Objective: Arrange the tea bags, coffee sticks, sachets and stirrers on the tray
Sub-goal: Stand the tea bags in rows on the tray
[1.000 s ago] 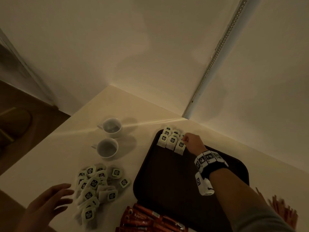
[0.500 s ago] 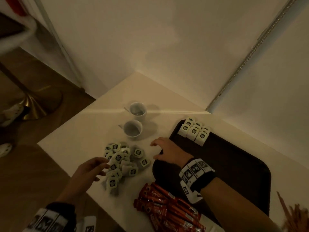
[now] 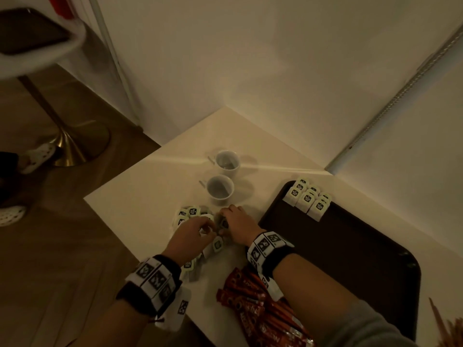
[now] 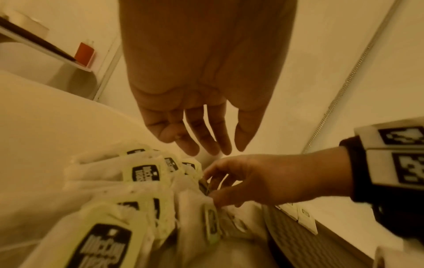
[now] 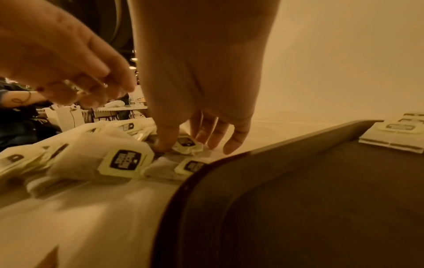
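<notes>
Dim warm light falls on our pale table [image 3: 150, 196], wedged into a wall corner, with the dark tray [image 3: 350, 259] at about 3 o'clock from our hands. Six tea bags or so already sit in a neat block [image 3: 307, 200] in the tray's far corner, toward 1 o'clock. The loose pile [image 3: 186, 216] of bags lies on the table just left of the tray, and both hands are in it.

Our right hand [image 3: 239, 227] reaches down with thumb and fingertips closing on one bag [image 5: 187, 142]; the other fingers hang loose. Our left hand [image 3: 191, 234] hovers over the pile with fingers curled toward the thumb; whether it pinches anything, we cannot tell.

We see a few risks. The bags overlap and their tags may tangle, so lifting one could drag neighbours toward the table edge at 7 o'clock. With both hands crowding one spot, we may knock each other's grip. The two cups [image 3: 220, 189] stand close behind the pile at 12 o'clock, and a hasty lift could bump them. The coffee sticks [image 3: 253, 304] at 5 o'clock lie beside the tray under our right forearm, so a low swing could scatter them.
</notes>
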`<state>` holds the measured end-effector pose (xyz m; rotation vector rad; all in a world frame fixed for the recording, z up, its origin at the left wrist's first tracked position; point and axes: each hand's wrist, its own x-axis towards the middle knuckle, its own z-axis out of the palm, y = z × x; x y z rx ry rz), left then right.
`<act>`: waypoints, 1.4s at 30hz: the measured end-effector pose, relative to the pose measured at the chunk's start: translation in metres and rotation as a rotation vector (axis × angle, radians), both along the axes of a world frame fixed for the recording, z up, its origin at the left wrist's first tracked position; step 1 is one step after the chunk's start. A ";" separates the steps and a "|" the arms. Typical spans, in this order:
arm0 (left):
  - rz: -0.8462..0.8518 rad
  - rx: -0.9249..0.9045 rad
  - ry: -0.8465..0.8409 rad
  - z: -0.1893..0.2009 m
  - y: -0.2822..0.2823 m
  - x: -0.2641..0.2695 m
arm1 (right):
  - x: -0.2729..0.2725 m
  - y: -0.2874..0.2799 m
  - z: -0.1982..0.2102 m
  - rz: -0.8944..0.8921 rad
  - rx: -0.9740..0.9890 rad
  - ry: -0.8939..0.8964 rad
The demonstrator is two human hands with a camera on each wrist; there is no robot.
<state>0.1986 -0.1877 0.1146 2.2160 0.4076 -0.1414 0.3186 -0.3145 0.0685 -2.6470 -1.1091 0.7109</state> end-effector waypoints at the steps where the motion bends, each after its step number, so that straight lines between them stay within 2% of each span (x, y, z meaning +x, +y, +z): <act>1: 0.005 -0.016 -0.003 0.002 0.000 0.002 | -0.002 0.002 -0.002 -0.016 0.008 -0.013; 7: 0.059 -0.086 -0.056 0.011 0.010 0.005 | -0.001 0.006 -0.006 -0.114 0.101 0.068; 13: 0.153 -0.195 -0.081 0.013 0.028 0.010 | 0.015 -0.010 0.022 -0.225 0.232 0.191; 16: 0.217 -0.353 -0.068 0.023 0.027 0.019 | 0.028 -0.020 0.051 -0.241 0.301 0.266; 18: 0.248 -0.573 -0.005 0.033 0.024 0.026 | 0.034 -0.023 0.079 -0.221 0.322 0.362; 21: 0.175 -0.884 0.152 0.055 0.017 0.038 | 0.038 -0.024 0.125 -0.100 0.324 0.474; 24: -0.075 -1.083 0.300 0.076 0.007 0.051 | 0.038 -0.022 0.162 0.060 0.259 0.508; 26: -0.203 -1.155 0.358 0.086 -0.001 0.059 | 0.040 -0.022 0.180 0.128 0.206 0.502; 28: -0.246 -1.187 0.368 0.091 -0.008 0.064 | 0.042 -0.025 0.190 0.152 0.177 0.475; 31: -0.237 -1.178 0.349 0.094 -0.014 0.068 | 0.046 -0.034 0.196 0.078 0.219 0.407; 34: -0.203 -1.152 0.313 0.095 -0.020 0.068 | 0.049 -0.043 0.198 -0.028 0.324 0.362; 38: -0.132 -1.218 0.245 0.096 -0.029 0.072 | 0.049 -0.051 0.192 -0.186 0.499 0.346; 42: -0.059 -1.252 0.211 0.093 -0.034 0.073 | 0.048 -0.059 0.192 -0.234 0.563 0.261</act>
